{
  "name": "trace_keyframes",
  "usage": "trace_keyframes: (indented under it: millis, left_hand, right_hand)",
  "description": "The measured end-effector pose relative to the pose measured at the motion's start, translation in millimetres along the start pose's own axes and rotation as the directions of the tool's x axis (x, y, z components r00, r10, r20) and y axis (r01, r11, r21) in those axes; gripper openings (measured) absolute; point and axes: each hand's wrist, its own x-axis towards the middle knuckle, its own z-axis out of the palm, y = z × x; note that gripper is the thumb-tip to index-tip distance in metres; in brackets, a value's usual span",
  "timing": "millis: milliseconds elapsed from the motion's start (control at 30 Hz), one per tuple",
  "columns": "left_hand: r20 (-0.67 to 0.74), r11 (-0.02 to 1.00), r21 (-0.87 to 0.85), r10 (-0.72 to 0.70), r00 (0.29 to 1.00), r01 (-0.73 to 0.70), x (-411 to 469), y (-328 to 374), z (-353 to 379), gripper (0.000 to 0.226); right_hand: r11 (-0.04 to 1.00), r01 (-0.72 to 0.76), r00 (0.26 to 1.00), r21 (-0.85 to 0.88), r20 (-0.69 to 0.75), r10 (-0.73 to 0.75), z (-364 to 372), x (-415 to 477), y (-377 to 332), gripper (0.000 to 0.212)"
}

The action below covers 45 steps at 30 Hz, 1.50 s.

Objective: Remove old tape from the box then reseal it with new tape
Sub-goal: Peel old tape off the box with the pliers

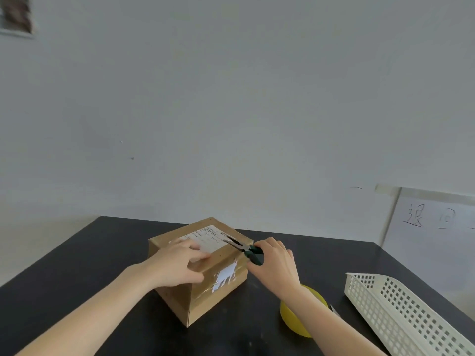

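A brown cardboard box (180, 301) sits on the dark table, with a white shipping label (208, 238) on top and shiny old tape with a torn white patch (226, 277) on its right side. My left hand (177, 263) rests flat on the box top, thumb down over the near edge. My right hand (276, 267) grips the dark green handles of a pair of pliers (246, 249); the tips point at the label on the top right edge. A yellow tape roll (295, 319) lies under my right forearm, partly hidden.
A white perforated plastic basket (401, 314) lies at the right on the black table (77, 278). A small grey blade-like item (334, 310) pokes out beside the yellow roll. A white board with handwriting (437, 227) leans on the wall at the right.
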Motion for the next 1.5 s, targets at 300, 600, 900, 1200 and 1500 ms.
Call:
trace_keyframes:
  millis: [300, 600, 900, 1200, 1500]
  left_hand:
    - [0.147, 0.999, 0.037, 0.025, 0.989, -0.031, -18.7, -17.5, -16.0, 0.06]
    - [0.098, 0.988, 0.13, 0.071, 0.993, -0.083, -26.1, -35.6, -21.0, 0.057]
    - [-0.085, 0.997, 0.078, 0.009, 0.996, -0.002, -21.0, -46.4, -9.9, 0.054]
    - [-0.122, 0.996, 0.063, 0.067, 0.99, -0.06, -6.1, -20.8, -4.3, 0.063]
    - [-0.174, 0.996, 0.022, 0.089, 0.981, -0.086, 3.4, -19.1, 7.3, 0.044]
  right_hand:
    - [0.998, 0.059, 0.997, 0.036, 0.054, -0.061, 2.1, 4.7, -11.6, 0.044]
    - [0.994, 0.064, 0.993, 0.083, 0.096, -0.072, 3.8, -3.2, -15.8, 0.039]
    - [0.982, 0.107, 0.983, 0.158, 0.132, -0.128, -3.3, -14.2, -16.9, 0.038]
    - [0.972, 0.034, 0.926, 0.231, 0.358, -0.117, -27.7, -0.1, -10.7, 0.03]
    - [0.984, 0.007, 0.886, 0.177, 0.456, -0.089, -36.6, 8.3, -8.6, 0.028]
